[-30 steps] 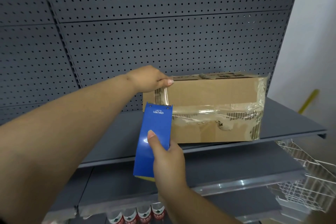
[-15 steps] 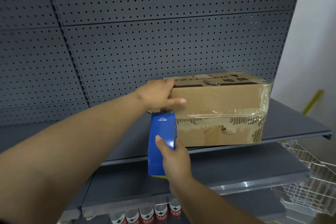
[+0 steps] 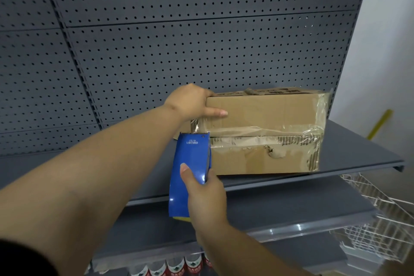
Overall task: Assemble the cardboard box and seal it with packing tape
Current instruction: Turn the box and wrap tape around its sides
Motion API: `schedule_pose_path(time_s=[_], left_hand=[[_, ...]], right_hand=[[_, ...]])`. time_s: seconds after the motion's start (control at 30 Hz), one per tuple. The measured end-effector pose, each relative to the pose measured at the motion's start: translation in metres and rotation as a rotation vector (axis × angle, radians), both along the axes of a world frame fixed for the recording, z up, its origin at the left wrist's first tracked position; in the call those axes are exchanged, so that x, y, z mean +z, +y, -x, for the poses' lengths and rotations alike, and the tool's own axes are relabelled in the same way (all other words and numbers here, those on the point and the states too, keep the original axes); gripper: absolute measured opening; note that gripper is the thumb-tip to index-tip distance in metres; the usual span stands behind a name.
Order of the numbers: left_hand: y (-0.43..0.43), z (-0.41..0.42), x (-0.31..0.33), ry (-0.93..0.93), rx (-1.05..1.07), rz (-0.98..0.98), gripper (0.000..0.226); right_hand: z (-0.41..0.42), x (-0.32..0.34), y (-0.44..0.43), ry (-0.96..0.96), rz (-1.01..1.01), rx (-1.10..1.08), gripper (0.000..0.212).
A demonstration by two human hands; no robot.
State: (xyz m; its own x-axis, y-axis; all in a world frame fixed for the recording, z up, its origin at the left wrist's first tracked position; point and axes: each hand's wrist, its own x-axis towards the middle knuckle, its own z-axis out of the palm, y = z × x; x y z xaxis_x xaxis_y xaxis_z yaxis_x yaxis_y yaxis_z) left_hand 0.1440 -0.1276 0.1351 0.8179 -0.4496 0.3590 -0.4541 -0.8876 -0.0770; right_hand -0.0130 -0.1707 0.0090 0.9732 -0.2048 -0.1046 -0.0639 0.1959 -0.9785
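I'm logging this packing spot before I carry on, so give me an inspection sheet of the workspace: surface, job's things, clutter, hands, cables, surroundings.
Surface: grey metal shelf; the box rests on it near the front edge.
Job's things: cardboard box, closed, front torn; crumpled clear tape along its front seam and round the right end; blue tape dispenser at the box's left end.
Clutter: bottles on a lower shelf; white wire basket at lower right.
Hands: left hand grips the box's upper left corner; right hand holds the dispenser, thumb on its blue face.
Cables: nothing seen.
Surroundings: grey pegboard panel behind; white wall and yellow stick at right.
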Motion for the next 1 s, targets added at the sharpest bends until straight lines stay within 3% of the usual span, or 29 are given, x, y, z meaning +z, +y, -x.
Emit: schedule_pose_path(time_s=[0.23,0.43,0.63,0.73,0.8,0.93,1.0], left_hand=[[0.001,-0.007,0.002,0.041,-0.012,0.046,0.073],[0.003,-0.012,0.006,0.078,-0.024,0.086,0.069],[0.004,-0.025,0.027,0.112,0.022,0.102,0.067],[-0.002,-0.028,0.031,0.120,0.012,0.134,0.066],[-0.003,-0.028,0.030,0.089,0.009,0.178,0.068],[0.003,-0.027,0.020,-0.133,0.057,-0.048,0.060],[0.006,-0.028,0.017,-0.205,0.051,-0.022,0.062]], right_hand=[[0.010,-0.011,0.005,0.056,-0.057,0.009,0.032],[0.006,-0.012,0.006,0.082,-0.001,0.017,0.033],[-0.021,0.009,0.002,0.087,0.051,0.037,0.049],[-0.029,0.014,0.001,0.078,0.057,0.028,0.042],[-0.032,0.015,0.001,0.070,0.072,0.030,0.039],[-0.035,0.014,0.003,0.084,0.092,0.009,0.048],[-0.037,0.012,0.005,0.091,0.100,0.006,0.047]])
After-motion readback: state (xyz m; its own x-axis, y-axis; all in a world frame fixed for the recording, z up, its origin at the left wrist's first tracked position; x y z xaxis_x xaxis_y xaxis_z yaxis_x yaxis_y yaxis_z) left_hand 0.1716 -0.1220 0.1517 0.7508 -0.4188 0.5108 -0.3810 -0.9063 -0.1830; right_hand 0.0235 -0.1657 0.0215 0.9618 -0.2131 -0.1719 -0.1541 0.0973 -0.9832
